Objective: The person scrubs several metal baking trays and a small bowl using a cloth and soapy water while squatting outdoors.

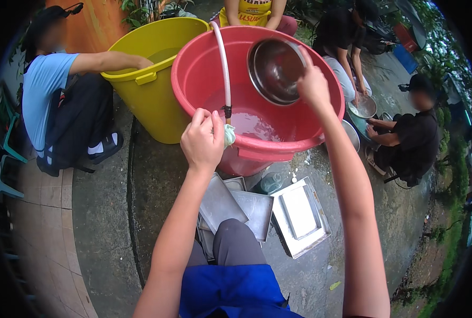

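Note:
My right hand [314,85] grips the rim of a shiny metal bowl [277,73], which is tilted above the inside of a large red plastic tub [251,149]. Water [255,125] stands low in that tub. At the tub's near left rim my left hand [204,137] is closed around a pale green cloth [229,135], and part of it sticks out past the thumb. A white hose [224,67] hangs over the far rim into the tub; dark tape wraps its lower end near my left hand.
Rectangular metal baking pans [255,206] and a pan stack [299,210] lie on the concrete below, beside a glass jar [271,183]. A person reaches into the yellow tub [152,103] at left. Another sits behind the red tub. Two people handle basins [363,106] at right.

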